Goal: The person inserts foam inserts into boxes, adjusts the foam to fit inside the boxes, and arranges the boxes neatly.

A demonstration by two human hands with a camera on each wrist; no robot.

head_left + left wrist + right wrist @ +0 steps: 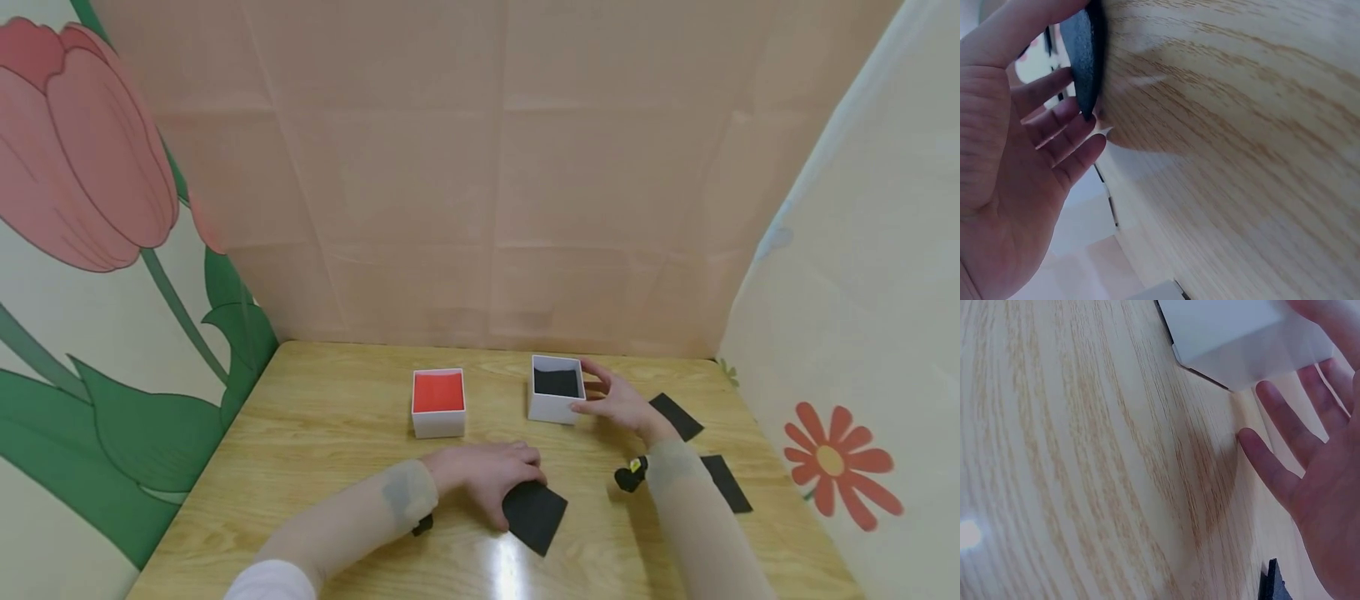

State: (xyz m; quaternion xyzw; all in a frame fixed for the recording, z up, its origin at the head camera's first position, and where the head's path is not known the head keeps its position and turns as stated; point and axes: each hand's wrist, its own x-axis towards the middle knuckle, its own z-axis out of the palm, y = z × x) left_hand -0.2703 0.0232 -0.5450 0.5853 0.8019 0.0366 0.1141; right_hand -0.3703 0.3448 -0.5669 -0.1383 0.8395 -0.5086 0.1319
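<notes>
My left hand (pixel 498 477) pinches a flat black rectangular piece (pixel 536 515) by its left end, low over the table. Seen from the left wrist, this black piece (pixel 1085 56) looks bent and slightly textured, between thumb and fingers. My right hand (pixel 617 402) holds the right side of an open white box (pixel 552 408), thumb on its front and fingers behind. Black material (pixel 557 382) lies inside that box. In the right wrist view, the little finger (pixel 1266 465) is apart from the white box (pixel 1235 337); the box's far side is hidden.
Left of the held box stands another white box (pixel 438 425) with a red piece (pixel 438 392) in it. Two more black pieces lie on the right, one farther back (pixel 677 416) and one nearer (pixel 727 484) beside the right forearm. A pinkish backdrop (pixel 495 208) rises behind the table.
</notes>
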